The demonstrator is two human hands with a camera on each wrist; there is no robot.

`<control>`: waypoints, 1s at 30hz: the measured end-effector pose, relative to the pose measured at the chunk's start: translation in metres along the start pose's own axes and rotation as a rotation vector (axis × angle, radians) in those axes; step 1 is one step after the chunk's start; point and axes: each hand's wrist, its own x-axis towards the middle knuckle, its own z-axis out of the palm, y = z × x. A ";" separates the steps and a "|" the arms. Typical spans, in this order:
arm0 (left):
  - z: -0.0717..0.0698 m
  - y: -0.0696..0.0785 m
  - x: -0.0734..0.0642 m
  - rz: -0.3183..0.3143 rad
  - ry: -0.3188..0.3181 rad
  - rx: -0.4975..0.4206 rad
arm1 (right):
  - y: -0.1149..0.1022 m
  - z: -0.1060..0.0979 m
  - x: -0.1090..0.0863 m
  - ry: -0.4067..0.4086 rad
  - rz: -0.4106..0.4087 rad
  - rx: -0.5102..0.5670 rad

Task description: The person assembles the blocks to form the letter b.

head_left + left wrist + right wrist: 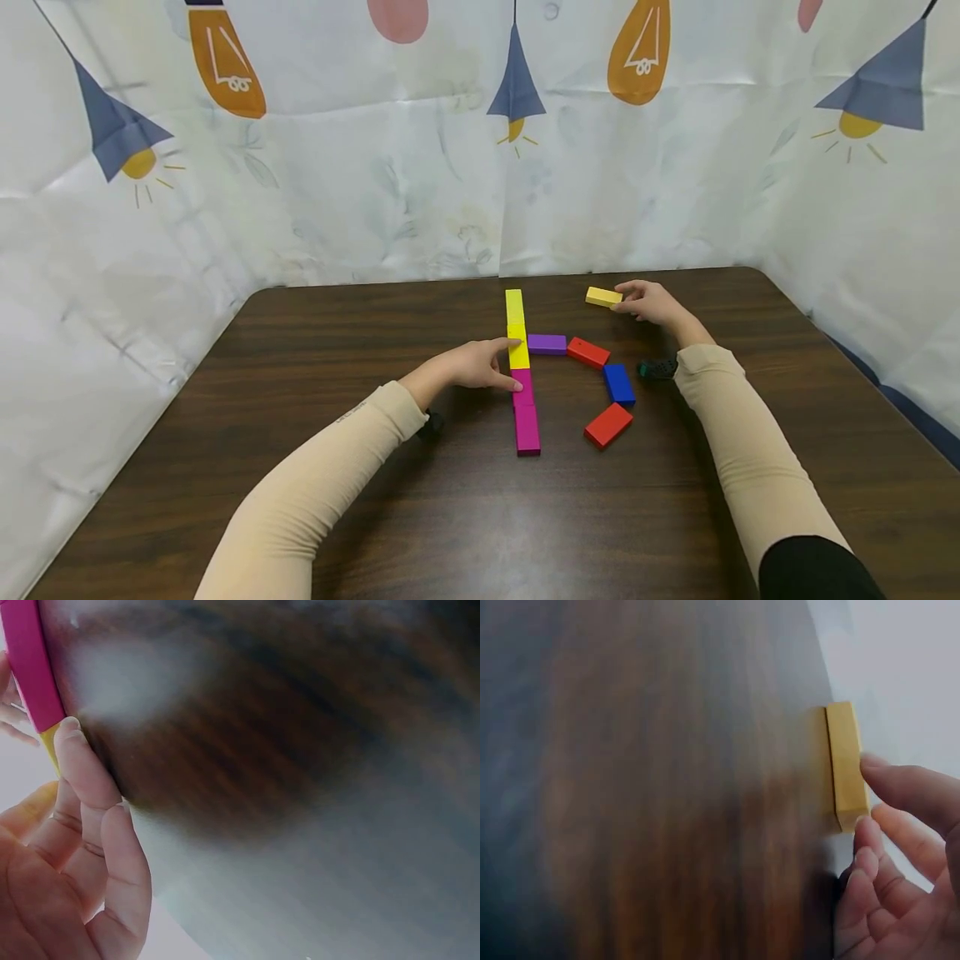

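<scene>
My right hand [651, 303] pinches the right end of a pale yellow block [602, 297] near the table's far edge. In the right wrist view the thumb lies against one side of that yellow block [847, 761], with fingertips at its end. My left hand [474, 364] rests at a straight column of blocks, index finger on a yellow block [519, 357] and thumb on a magenta block [522, 398]. Another yellow block [513, 306] tops the column, and another magenta block [527, 432] forms its near end. The left wrist view shows fingers beside the magenta piece [34, 667].
Right of the column, a purple block [547, 344], a red block [588, 352], a blue block [619, 385] and another red block [608, 426] form a curve. All lie on a dark wooden table [465, 533]. A patterned curtain [337, 192] surrounds the table's back and sides.
</scene>
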 end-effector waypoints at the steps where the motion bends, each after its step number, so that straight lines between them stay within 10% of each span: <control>1: 0.000 0.000 0.000 -0.001 0.001 0.000 | -0.001 0.000 0.001 -0.006 0.007 -0.007; 30: 0.001 -0.003 0.004 0.001 0.003 0.015 | 0.001 -0.001 0.009 0.031 0.013 -0.096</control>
